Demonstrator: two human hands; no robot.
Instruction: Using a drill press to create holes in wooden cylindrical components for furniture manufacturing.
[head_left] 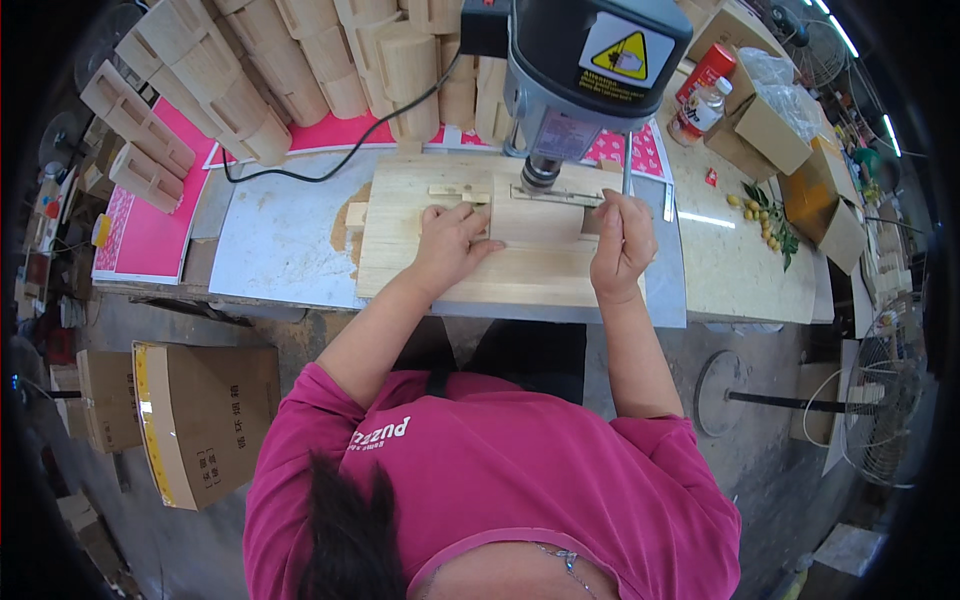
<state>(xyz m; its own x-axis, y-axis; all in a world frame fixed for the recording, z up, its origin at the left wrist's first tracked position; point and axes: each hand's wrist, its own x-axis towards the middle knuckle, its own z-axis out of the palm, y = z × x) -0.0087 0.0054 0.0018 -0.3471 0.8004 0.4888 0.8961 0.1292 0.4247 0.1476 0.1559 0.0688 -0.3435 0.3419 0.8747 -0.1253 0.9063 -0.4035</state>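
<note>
A drill press (590, 80) stands over a pale wooden board (420, 270), its metal chuck (541, 174) just above a light wooden block (538, 218). The block has a slotted upper edge and lies on the board. My left hand (452, 245) is curled against the block's left end, fingers bent and thumb along its side, beside small wooden strips (458, 189). At the block's right end, my right hand (622, 245) is closed round the lower end of the press's metal lever (627, 165). The drill tip is hidden.
Rows of wooden pieces (330, 70) stand on pink sheets behind a black cable (340, 165). On the right are a red can (706, 70), a bottle (700, 112), cartons (760, 135) and yellow fruit with leaves (765, 218). A floor carton (208, 420) stands left.
</note>
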